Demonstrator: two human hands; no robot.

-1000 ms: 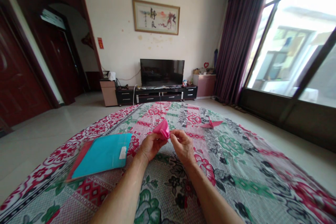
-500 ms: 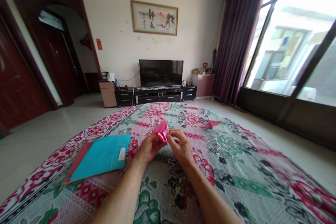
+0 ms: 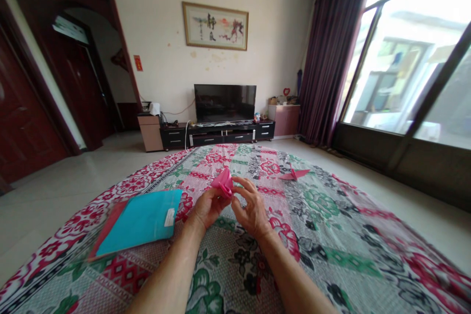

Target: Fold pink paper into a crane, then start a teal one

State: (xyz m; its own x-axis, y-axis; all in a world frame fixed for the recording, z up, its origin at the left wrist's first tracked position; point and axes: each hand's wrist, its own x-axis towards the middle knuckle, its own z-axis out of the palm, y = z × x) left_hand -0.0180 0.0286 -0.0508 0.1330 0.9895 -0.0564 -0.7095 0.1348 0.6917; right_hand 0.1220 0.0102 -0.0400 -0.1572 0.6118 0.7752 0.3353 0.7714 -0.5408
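A folded piece of pink paper (image 3: 223, 182) is held up over the table, its pointed top upward and loose flaps at its lower edge. My left hand (image 3: 209, 208) grips its lower left side between thumb and fingers. On its right side, my right hand (image 3: 250, 206) has its thumb and fingertips against the lower edge, the fingers curved with a gap between thumb and forefinger. The fingers partly hide the bottom of the paper. Farther back on the right lies a pink folded paper crane (image 3: 295, 174), apart from both hands.
A pack of blue and red paper sheets (image 3: 142, 223) with a white label lies left of my left arm. A patterned floral cloth (image 3: 324, 235) covers the rounded table. Beyond it stand a low black cabinet (image 3: 209, 140) and a television (image 3: 225, 103).
The folded paper has turned a little and its flaps sit differently. My right fingers have spread from a tight pinch to a looser hold. The crane and the pack stay put.
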